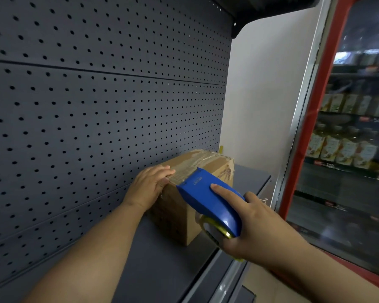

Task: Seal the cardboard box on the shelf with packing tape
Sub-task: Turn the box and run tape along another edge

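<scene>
We see a brown cardboard box (197,193) sitting on a dark grey metal shelf (158,259). The box stands close to the back wall of the shelf, and that wall is a dark grey board full of little round holes (96,95). The holes go in neat rows all the way up. A thin line runs across the board where two panels meet.

Our left hand (149,184) lies flat on the near top edge of the box, with the fingers spread over the top and pressing down. It is not wrapped around anything. Our right hand (247,224) is closed around a blue tape dispenser (208,200), with the pointer finger stretched along its top. The front end of the dispenser touches the top of the box. A roll with a yellow rim (217,230) sits under the blue cover, next to our palm. Shiny clear tape (197,159) already runs along the top of the box toward the far end, and it looks a bit wrinkly.

The shelf has a lighter grey front edge (217,278). Past the end of the shelf there is a plain white wall (260,106). To the right stands a glass door with a red frame (315,117). Behind the glass we can see blurry rows of bottles with yellow labels (341,149) on dark shelves.
</scene>
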Demonstrator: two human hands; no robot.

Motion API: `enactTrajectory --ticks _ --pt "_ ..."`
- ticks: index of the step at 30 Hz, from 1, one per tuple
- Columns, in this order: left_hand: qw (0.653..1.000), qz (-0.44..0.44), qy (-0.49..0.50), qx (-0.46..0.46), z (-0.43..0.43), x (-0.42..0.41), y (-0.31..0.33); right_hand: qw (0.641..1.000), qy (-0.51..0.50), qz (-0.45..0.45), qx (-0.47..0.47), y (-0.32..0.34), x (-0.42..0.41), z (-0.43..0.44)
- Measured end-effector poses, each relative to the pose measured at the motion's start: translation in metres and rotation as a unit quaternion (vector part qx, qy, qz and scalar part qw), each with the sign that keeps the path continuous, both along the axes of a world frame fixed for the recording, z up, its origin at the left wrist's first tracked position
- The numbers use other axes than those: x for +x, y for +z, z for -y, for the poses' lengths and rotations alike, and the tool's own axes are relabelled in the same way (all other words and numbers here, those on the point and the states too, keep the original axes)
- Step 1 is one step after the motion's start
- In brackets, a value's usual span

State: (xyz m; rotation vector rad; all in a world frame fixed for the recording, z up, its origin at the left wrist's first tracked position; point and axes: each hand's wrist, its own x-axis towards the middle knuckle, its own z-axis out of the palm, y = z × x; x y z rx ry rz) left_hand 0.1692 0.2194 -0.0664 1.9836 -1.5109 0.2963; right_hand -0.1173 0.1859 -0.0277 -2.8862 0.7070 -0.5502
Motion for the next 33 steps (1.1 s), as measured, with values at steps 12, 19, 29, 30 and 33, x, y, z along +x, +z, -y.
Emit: enactTrajectory --ticks 12,19,29,30,33 --pt "0.998 0.006 0.009 0.056 -0.006 -0.009 0.009 1.000 -0.001 -0.011 0.025 -0.015 -0.050 0.001" --pt "0.982 0.020 0.054 0.180 -0.013 -0.025 0.032 0.998 0.000 -0.064 0.013 -0.017 -0.038 -0.010" --pt "0.941 -0.032 0.180 0.285 0.017 -0.087 0.046 0.996 -0.018 -0.080 0.025 -0.012 -0.012 -0.011" --pt "0.943 -0.024 0.183 0.278 0.017 -0.086 0.043 0.996 -0.018 -0.079 0.024 -0.010 -0.008 -0.013" --pt "0.947 -0.025 0.182 0.265 0.016 -0.083 0.041 0.997 -0.008 -0.073 0.032 -0.003 0.000 -0.013"
